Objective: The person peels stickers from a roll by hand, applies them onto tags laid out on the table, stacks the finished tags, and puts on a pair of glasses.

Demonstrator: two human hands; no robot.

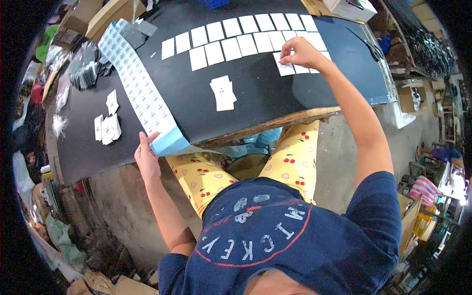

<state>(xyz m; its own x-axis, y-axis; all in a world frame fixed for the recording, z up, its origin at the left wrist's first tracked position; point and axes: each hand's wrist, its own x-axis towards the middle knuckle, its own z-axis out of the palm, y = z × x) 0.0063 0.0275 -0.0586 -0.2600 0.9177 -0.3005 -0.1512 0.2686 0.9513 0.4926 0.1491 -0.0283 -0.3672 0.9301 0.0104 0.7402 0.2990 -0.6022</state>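
My left hand [148,158] pinches the near end of a long strip of printed labels [142,88] between thumb and fingers. At the table's front edge the strip bends over, showing its pale blue backing [169,141]. My right hand [301,53] is closed in a pinch, with its fingertips down on a white card [284,68] at the left end of the nearest row. Faint print shows on that card by the fingertips; whatever is between them is too small to make out. More white cards [215,53] lie in rows behind it.
A small stack of white cards [223,94] lies mid-table on the black tabletop [265,98]. Loose cards [109,129] are at the left. Dark bundled packets [84,69] and cardboard boxes [110,18] stand at the far left. Scissors [366,43] lie at the right.
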